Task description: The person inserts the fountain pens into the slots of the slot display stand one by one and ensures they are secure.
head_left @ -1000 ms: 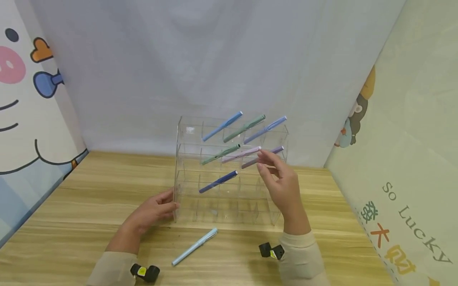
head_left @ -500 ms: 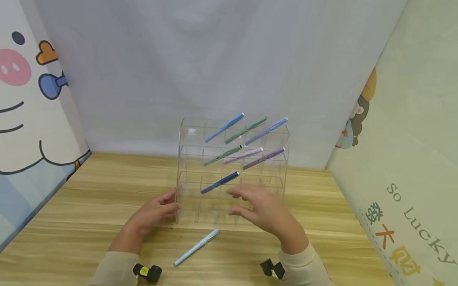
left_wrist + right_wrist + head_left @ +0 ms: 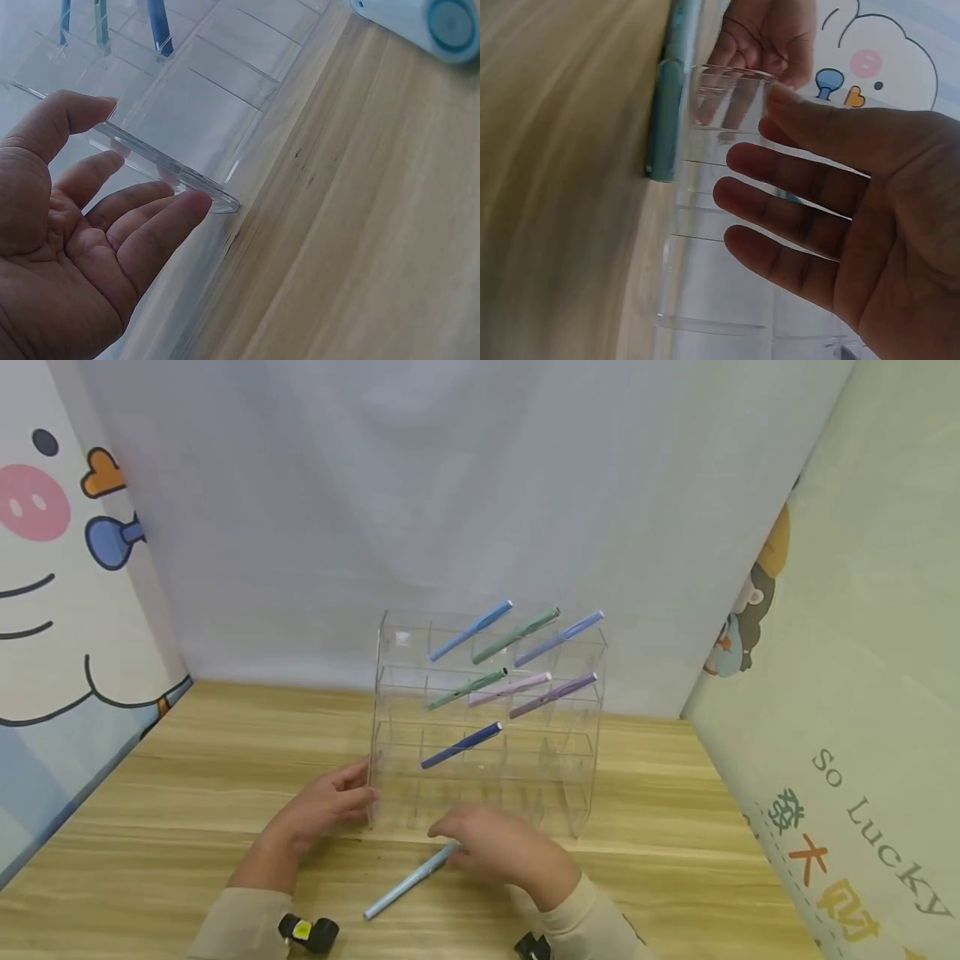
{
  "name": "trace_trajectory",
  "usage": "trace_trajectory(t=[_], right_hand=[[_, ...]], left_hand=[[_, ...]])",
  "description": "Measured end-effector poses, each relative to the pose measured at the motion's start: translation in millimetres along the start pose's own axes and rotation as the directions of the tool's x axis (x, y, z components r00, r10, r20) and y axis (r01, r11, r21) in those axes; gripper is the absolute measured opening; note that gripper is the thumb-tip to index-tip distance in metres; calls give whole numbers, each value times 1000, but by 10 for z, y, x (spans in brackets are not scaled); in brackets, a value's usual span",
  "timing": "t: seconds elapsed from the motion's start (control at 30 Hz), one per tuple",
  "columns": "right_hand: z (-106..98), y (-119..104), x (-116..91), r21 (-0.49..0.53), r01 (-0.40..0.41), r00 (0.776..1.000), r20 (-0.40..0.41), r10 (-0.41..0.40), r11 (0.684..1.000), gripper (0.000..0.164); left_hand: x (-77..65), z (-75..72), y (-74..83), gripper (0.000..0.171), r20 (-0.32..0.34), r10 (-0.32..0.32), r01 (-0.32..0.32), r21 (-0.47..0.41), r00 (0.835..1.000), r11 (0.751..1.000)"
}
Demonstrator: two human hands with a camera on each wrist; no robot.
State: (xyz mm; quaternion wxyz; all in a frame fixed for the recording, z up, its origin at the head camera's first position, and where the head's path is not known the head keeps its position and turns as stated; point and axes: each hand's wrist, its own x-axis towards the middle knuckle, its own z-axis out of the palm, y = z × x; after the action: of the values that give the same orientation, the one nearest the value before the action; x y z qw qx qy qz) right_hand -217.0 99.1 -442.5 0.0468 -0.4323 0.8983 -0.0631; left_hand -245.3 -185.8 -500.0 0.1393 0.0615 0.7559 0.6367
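A clear acrylic pen rack (image 3: 375, 727) stands on the wooden table, and my left hand (image 3: 322, 806) grips its left side panel (image 3: 161, 157) between thumb and fingers. In front of the rack lies a light blue pen (image 3: 401, 893), slanted, its clip end toward the rack. My right hand (image 3: 506, 852) is over that clip end; in the right wrist view its fingers (image 3: 780, 217) are loosely extended, holding nothing, beside the pen (image 3: 666, 120). On the rack's third tier rests a dark blue pen (image 3: 461, 746).
The top tier carries a blue pen (image 3: 471, 631), a green pen (image 3: 516, 637) and a periwinkle pen (image 3: 558, 639). Below them lie another green pen (image 3: 467, 690), a pink pen (image 3: 510, 688) and a purple pen (image 3: 553, 696). A pale curtain (image 3: 450, 485) hangs behind the rack.
My right hand has left the purple pen on the second tier and come down and left, across the rack's front, to the light blue pen. The left hand keeps its hold.
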Motion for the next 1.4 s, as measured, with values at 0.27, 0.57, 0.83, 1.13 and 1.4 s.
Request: trace_trajectory(t=[0.27, 0.57, 0.83, 1.13, 1.4], right_hand=[[185, -5, 71, -120, 28, 1000, -12, -29, 992, 35], [251, -45, 86, -183, 19, 1000, -14, -22, 983, 27], [258, -64, 70, -235, -30, 998, 41, 41, 972, 15], [233, -69, 49, -162, -67, 995, 65, 79, 984, 16], [-85, 7, -82, 150, -66, 994, 100, 51, 986, 14]], left_hand=[[4, 6, -9, 73, 10, -13, 13, -3, 1000, 1000], [10, 20, -6, 74, -7, -32, 32, -13, 999, 999], [6, 16, -11, 72, -15, -40, 40, -1, 999, 999], [-14, 12, 6, 74, -1, -18, 18, -6, 1000, 1000], [-28, 10, 23, 73, 2, -2, 2, -11, 1000, 1000]])
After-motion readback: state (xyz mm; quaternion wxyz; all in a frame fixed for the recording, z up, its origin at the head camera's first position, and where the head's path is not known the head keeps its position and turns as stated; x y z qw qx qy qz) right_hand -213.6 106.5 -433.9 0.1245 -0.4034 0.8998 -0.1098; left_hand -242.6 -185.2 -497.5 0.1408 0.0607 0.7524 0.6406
